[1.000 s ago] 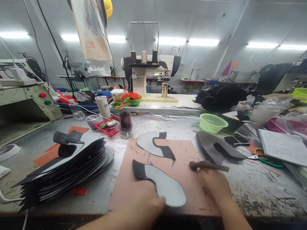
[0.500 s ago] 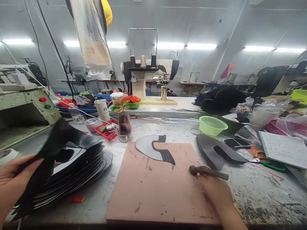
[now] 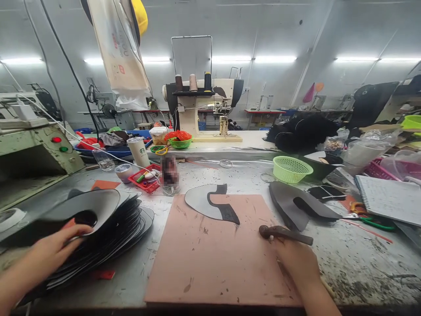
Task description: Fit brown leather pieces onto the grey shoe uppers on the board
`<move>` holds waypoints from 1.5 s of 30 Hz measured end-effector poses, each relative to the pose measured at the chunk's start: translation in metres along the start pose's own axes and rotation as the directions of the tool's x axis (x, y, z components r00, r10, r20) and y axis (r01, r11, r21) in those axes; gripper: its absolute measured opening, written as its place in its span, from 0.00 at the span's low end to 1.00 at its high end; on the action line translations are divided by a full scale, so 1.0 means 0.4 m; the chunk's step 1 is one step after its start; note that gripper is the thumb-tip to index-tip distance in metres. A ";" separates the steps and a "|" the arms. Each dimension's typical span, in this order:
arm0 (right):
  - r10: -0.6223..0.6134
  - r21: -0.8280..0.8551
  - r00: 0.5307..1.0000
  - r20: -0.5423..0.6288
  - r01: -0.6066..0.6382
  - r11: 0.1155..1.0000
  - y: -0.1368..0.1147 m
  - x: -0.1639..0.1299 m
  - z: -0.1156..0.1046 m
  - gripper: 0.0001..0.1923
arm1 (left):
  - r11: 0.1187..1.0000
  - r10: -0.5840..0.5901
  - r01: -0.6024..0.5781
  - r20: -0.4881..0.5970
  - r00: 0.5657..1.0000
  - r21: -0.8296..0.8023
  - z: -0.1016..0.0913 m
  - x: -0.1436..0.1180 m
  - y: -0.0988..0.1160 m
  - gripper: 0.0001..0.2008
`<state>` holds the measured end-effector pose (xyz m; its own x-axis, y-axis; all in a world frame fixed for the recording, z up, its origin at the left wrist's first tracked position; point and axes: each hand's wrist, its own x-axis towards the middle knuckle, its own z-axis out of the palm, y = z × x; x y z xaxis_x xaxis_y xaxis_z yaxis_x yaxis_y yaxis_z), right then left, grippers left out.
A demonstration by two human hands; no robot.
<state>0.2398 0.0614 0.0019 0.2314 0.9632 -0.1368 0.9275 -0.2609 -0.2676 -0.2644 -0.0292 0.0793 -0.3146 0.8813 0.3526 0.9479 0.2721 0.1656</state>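
Two hands work the desk point(image 3: 345, 263) as I watch from the head camera. My left hand point(image 3: 54, 250) lies at nine o'clock on the top grey cut piece point(image 3: 88, 206) of a tall stack of black pieces point(image 3: 108, 237), fingers point(image 3: 80, 229) spread flat and pressing rather than pinching, one fingertip beside the oval cut-out. My right hand point(image 3: 296, 259), at four o'clock, is wrapped around the handle of a small hammer point(image 3: 284, 234), whose head rests at the right edge of the pink cutting mat point(image 3: 213, 259). One grey-and-black piece point(image 3: 212, 202) lies at the mat's twelve o'clock edge; another dark piece point(image 3: 301, 208) lies off the mat at two o'clock, near the green basket point(image 3: 292, 169) and the scissors point(image 3: 368, 220). A sewing machine point(image 3: 204, 105) stands further back at twelve.

As I judge it, the risk sits on the left: the stack is fanned and leaning toward the desk's near edge, so a sideways drag with flat fingers could slide several pieces off together. The hammer, held low on its handle, could tip and mark the mat.
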 end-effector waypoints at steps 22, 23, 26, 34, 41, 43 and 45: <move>-0.075 -0.096 0.989 -0.126 0.064 0.993 -0.010 -0.006 0.013 0.18 | 0.688 0.704 -0.698 0.418 0.574 -0.201 0.309 -0.012 0.653 0.34; -0.080 -0.093 0.989 -0.124 0.069 0.993 -0.009 -0.004 0.013 0.18 | 0.684 0.702 -0.702 0.439 0.560 -0.199 0.302 -0.054 0.646 0.35; -0.103 -0.063 0.988 -0.113 0.096 0.993 0.001 -0.004 0.006 0.18 | 0.614 0.755 -0.768 0.422 0.503 -0.183 0.281 -0.194 0.600 0.37; -0.421 -0.073 0.895 0.147 0.434 0.898 -0.058 -0.099 -0.035 0.12 | 0.542 0.839 -0.760 0.170 0.518 -0.358 0.251 -0.244 0.588 0.11; -0.474 -0.186 0.848 0.237 0.518 0.835 -0.119 -0.112 -0.025 0.11 | 0.731 0.659 -0.465 0.343 0.669 -0.499 0.275 -0.207 0.670 0.07; -0.478 -0.174 0.846 0.237 0.521 0.835 -0.112 -0.104 -0.024 0.11 | 0.689 0.690 -0.470 0.300 0.659 -0.551 0.281 -0.211 0.664 0.08; -0.478 -0.161 0.849 0.226 0.516 0.841 -0.104 -0.101 -0.029 0.11 | 0.635 0.730 -0.520 0.225 0.645 -0.571 0.287 -0.214 0.656 0.09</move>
<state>0.1951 0.0339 0.0297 -0.3129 0.9276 -0.2042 0.9470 0.2881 -0.1422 0.0170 0.0113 -0.0132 0.5006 0.8541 0.1410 0.7371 -0.5060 0.4479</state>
